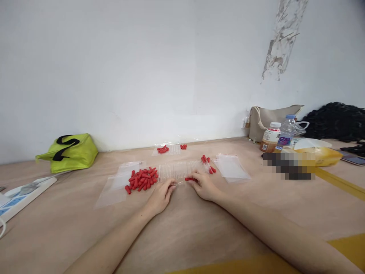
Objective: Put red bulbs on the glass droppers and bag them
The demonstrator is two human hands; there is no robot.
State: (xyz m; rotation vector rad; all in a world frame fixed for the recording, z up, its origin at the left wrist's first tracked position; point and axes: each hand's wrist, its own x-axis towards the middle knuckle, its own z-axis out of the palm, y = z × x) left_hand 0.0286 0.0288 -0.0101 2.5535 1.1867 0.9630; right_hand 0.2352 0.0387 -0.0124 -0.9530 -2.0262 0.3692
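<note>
My left hand [160,196] pinches a clear glass dropper tube [179,183], whose end points toward my right hand. A red rubber bulb [188,179] sits between the fingertips of my right hand [205,186], its end facing the tube. The tube and the bulb are apart. Beyond both hands lies a row of clear glass tubes [172,171]. Left of that row is a pile of loose red bulbs [142,179] partly on clear plastic bags [111,193]. Several tubes with red bulbs [210,165] lie beyond my right hand.
Flat plastic bags [232,169] lie to the right. A packet of red bulbs and tubes [163,149] is near the wall. A lime-green bag [74,153] and a power strip [27,198] stand left; bottles [270,137], a beige bag [275,114] and a yellow packet [322,156] right.
</note>
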